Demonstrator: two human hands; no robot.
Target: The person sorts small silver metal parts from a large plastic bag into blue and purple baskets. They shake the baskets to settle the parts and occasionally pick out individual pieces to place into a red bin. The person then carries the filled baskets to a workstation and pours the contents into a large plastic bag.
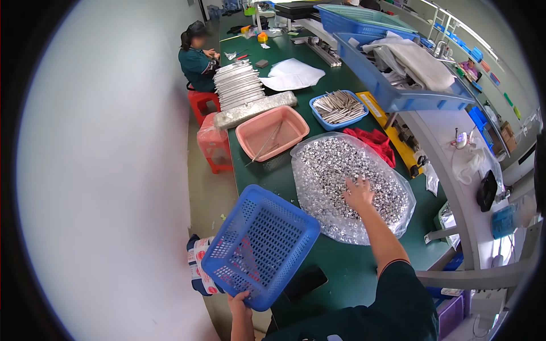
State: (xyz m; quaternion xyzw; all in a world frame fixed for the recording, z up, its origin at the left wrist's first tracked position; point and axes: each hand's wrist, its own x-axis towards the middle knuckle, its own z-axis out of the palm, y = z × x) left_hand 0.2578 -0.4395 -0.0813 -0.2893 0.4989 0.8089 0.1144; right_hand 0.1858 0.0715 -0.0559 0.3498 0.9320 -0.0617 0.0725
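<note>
My left hand [241, 303] grips the near rim of a blue perforated plastic basket [261, 241], tilted at the left edge of the green table; nothing lies in it. To the right, my right hand [359, 194] rests with fingers spread on a heap of small shiny metal parts [335, 170]. The parts lie on a spread clear plastic bag [310, 213]. Beyond the basket stands a pink plastic tub [245, 136] with a thin rod across it. A blue tray [321, 116] of slim metal pieces is behind the heap.
A red cloth [378, 145] lies beside the bag. A dark phone-like slab [307, 282] lies near me. Stacked metal strips [236, 82] and a white sheet [293, 74] are farther back. A large blue crate [398, 99] sits on the right shelf. A co-worker [199, 62] sits far left by red stools.
</note>
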